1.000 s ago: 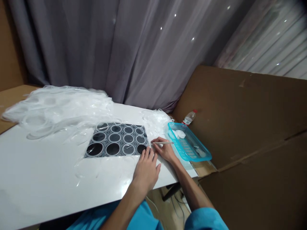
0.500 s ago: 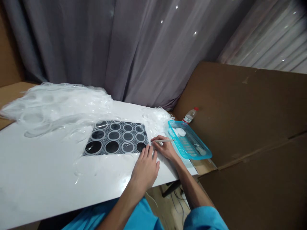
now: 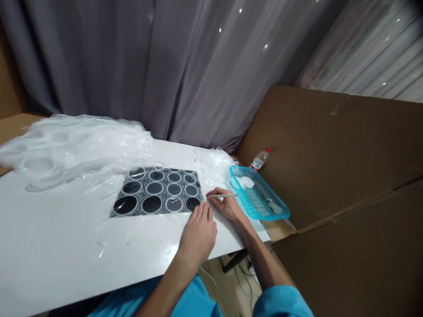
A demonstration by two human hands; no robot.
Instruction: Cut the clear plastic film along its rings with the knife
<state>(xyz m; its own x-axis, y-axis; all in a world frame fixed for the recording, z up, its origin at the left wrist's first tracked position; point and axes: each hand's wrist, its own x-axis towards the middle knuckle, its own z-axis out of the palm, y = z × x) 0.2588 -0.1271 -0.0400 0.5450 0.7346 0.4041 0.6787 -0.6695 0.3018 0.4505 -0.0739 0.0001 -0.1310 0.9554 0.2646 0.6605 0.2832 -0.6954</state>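
Observation:
A dark patterned sheet with rows of pale rings (image 3: 164,189) lies on the white table, under glossy clear film. My left hand (image 3: 199,229) rests flat at its lower right corner, fingers stretched out. Just right of the sheet, my right hand (image 3: 225,204) grips a thin pale pen-like tool (image 3: 224,195), its tip at the sheet's right edge. Thin clear film with round outlines (image 3: 114,231) lies on the table below the sheet.
Piled clear film with round cut-outs (image 3: 82,141) covers the back left of the table (image 3: 59,246). More film scraps (image 3: 214,165) lie behind my hands. At the right are a blue basket (image 3: 254,213) holding white pieces, a red-capped bottle (image 3: 260,159) and cardboard walls (image 3: 330,154).
The view has shifted slightly, so the sheet and film appear a little further left. Both hands keep nearly the same places, with the tool still in my right hand.

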